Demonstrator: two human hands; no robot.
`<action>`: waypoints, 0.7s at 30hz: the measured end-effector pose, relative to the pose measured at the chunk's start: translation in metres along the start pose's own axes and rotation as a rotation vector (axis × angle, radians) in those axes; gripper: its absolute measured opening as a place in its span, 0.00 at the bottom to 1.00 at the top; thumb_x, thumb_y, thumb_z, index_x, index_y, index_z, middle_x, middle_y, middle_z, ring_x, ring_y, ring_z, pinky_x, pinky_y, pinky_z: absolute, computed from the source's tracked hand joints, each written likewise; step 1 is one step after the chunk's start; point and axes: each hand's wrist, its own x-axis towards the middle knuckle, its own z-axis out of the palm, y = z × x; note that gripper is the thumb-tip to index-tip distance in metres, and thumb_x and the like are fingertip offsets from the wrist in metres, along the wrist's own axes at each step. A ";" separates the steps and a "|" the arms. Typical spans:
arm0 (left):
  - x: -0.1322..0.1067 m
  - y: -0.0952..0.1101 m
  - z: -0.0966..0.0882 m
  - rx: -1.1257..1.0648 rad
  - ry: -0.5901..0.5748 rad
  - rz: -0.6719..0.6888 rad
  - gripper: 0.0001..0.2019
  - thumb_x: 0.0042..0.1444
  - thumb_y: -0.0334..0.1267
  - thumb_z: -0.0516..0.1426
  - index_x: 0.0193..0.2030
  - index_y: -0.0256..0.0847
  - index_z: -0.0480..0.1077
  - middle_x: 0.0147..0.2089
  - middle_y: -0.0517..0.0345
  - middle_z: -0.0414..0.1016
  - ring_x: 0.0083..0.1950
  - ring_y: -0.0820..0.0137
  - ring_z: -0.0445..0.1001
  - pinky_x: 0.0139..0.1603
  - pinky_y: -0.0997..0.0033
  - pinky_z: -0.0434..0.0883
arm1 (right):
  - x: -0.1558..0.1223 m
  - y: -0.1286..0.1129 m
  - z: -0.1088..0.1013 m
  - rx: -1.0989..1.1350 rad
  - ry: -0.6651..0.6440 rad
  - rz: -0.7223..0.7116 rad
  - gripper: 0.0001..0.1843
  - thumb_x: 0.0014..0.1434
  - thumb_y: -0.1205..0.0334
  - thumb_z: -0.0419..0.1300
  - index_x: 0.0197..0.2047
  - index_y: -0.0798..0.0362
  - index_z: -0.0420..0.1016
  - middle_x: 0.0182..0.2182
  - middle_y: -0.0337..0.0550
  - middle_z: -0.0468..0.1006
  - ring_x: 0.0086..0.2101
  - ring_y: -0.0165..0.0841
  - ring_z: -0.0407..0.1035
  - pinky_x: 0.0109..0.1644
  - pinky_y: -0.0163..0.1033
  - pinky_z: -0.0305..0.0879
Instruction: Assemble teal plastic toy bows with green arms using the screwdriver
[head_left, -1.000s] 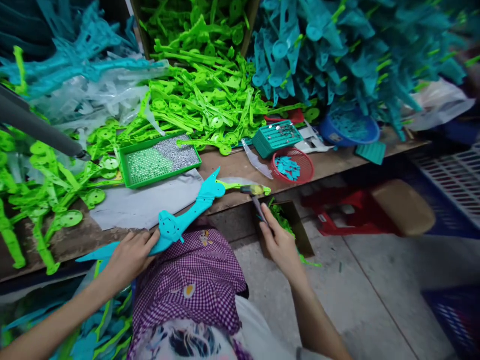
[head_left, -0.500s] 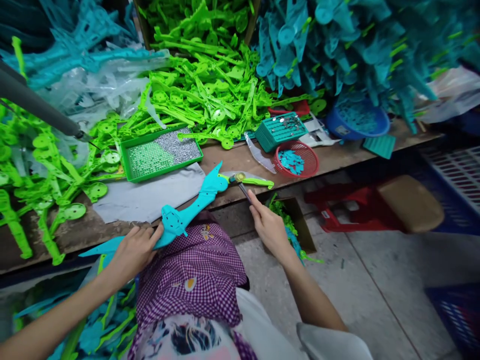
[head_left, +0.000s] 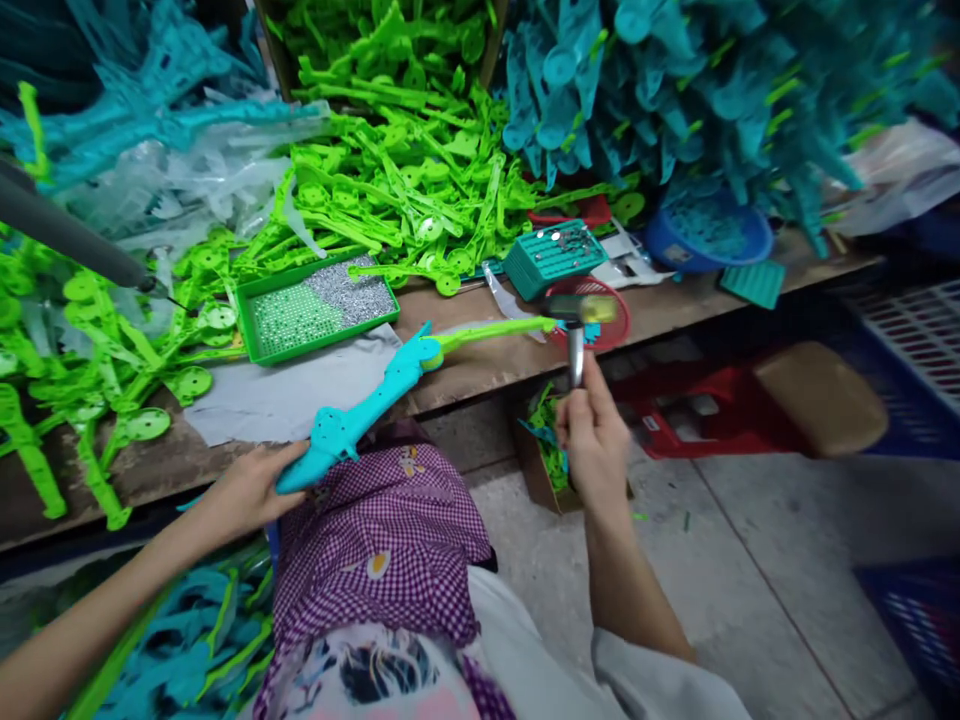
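My left hand (head_left: 251,488) grips the near end of a long teal plastic part (head_left: 352,418) that slants up across the bench edge. A green plastic strip (head_left: 491,332) is joined to its far end and points right. My right hand (head_left: 595,440) is closed round the handle of a small hammer (head_left: 576,350), held upright, its blurred head at the green strip's tip in front of the red basket (head_left: 611,330).
The wooden bench (head_left: 480,355) carries heaps of green parts (head_left: 405,190), teal parts (head_left: 675,90), a green tray of small pieces (head_left: 319,305), a teal basket (head_left: 553,258), a blue bowl (head_left: 709,235) and a grey sheet (head_left: 300,385). A brown box (head_left: 551,465) and a red stool (head_left: 750,405) stand on the floor.
My right hand has swung the hammer up and to the right, away from the joint. The teal part has slid left in my left hand and its green strip now sticks out further right.
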 end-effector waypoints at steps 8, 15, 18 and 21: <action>0.003 -0.003 -0.014 -0.405 -0.114 -0.076 0.27 0.53 0.51 0.57 0.55 0.38 0.70 0.39 0.58 0.79 0.31 0.68 0.74 0.34 0.74 0.70 | -0.001 0.035 0.012 -0.694 -0.106 -0.203 0.23 0.67 0.55 0.48 0.62 0.45 0.69 0.33 0.45 0.78 0.28 0.31 0.69 0.27 0.36 0.52; -0.004 0.004 -0.005 -0.369 0.010 0.042 0.21 0.56 0.46 0.58 0.54 0.40 0.71 0.41 0.56 0.80 0.35 0.67 0.77 0.37 0.71 0.72 | 0.041 -0.012 0.042 -0.642 -0.019 -0.580 0.19 0.65 0.62 0.50 0.56 0.48 0.74 0.43 0.52 0.77 0.43 0.41 0.68 0.48 0.46 0.62; -0.014 0.003 0.004 -0.175 0.153 0.132 0.22 0.56 0.40 0.58 0.57 0.39 0.70 0.49 0.49 0.78 0.44 0.62 0.77 0.44 0.65 0.72 | 0.032 -0.048 0.027 -0.423 0.009 -0.673 0.21 0.65 0.60 0.51 0.60 0.45 0.70 0.48 0.50 0.74 0.48 0.41 0.68 0.54 0.48 0.63; -0.027 0.002 0.011 0.100 0.250 0.209 0.22 0.56 0.37 0.58 0.57 0.37 0.70 0.48 0.43 0.77 0.44 0.59 0.76 0.46 0.61 0.70 | 0.038 -0.069 0.017 -0.493 -0.105 -0.726 0.27 0.63 0.50 0.55 0.64 0.47 0.64 0.58 0.53 0.68 0.59 0.48 0.62 0.61 0.54 0.56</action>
